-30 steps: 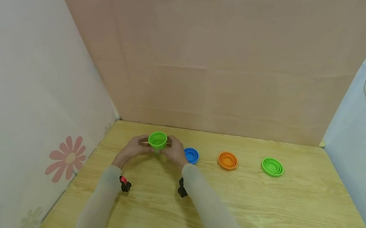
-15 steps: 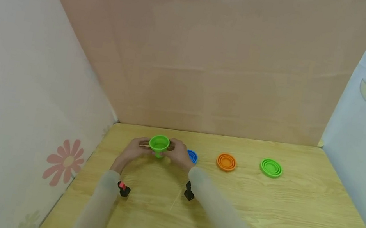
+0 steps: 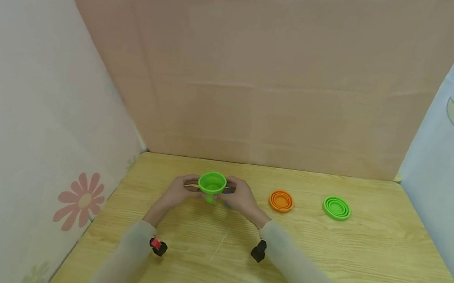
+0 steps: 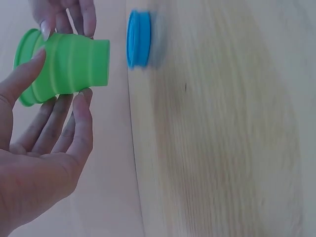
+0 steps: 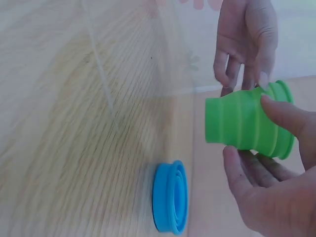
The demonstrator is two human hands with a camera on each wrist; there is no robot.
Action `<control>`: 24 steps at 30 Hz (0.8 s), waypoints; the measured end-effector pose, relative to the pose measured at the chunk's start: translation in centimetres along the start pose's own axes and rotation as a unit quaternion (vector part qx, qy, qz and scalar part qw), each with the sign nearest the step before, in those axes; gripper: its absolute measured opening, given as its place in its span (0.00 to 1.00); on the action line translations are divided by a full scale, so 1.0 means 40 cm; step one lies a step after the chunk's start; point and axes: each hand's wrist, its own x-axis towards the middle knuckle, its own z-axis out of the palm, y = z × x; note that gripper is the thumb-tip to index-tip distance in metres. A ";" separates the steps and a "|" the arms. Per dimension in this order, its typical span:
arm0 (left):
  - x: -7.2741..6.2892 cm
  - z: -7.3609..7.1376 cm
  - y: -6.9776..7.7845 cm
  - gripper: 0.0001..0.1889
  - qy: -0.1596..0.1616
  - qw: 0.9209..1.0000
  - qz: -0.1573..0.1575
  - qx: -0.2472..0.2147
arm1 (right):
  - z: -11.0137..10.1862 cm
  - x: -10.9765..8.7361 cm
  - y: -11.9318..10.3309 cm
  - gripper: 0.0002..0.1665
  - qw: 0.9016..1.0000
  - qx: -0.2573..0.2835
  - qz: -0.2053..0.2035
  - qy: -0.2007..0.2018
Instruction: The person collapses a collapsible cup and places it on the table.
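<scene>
A green collapsible cup (image 3: 212, 184), stretched out to full height with its mouth up, is held above the table between both hands. My left hand (image 3: 179, 192) grips its left side, thumb near the rim and fingers on the far side, as the left wrist view shows. From the right, my right hand (image 3: 242, 195) grips the same cup (image 5: 244, 121), thumb on its upper wall. A flattened blue collapsible cup (image 5: 170, 197) lies on the table below; in the head view the right hand mostly hides it.
Right of the hands, a flattened orange collapsible cup (image 3: 281, 201) and a flattened green one (image 3: 337, 208) lie in a row on the wooden table (image 3: 366, 270). A brown panel (image 3: 282, 96) rises behind the table; patterned walls flank it.
Both hands have carried the green cup to the right, from left of the blue cup to a spot where the right hand covers most of it. The orange and flattened green cups stay put.
</scene>
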 end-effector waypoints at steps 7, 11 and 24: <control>-0.021 0.080 0.016 0.30 -0.048 0.998 -0.011 -0.033 | -0.052 -0.095 0.018 0.32 1.000 -0.004 0.003 0.008; -0.031 0.118 0.026 0.30 -0.065 0.997 -0.002 -0.037 | -0.073 -0.137 0.027 0.30 1.000 -0.001 0.009 0.010; -0.040 0.220 0.050 0.27 -0.067 0.996 0.024 -0.051 | -0.149 -0.229 0.033 0.33 1.000 0.014 0.018 0.007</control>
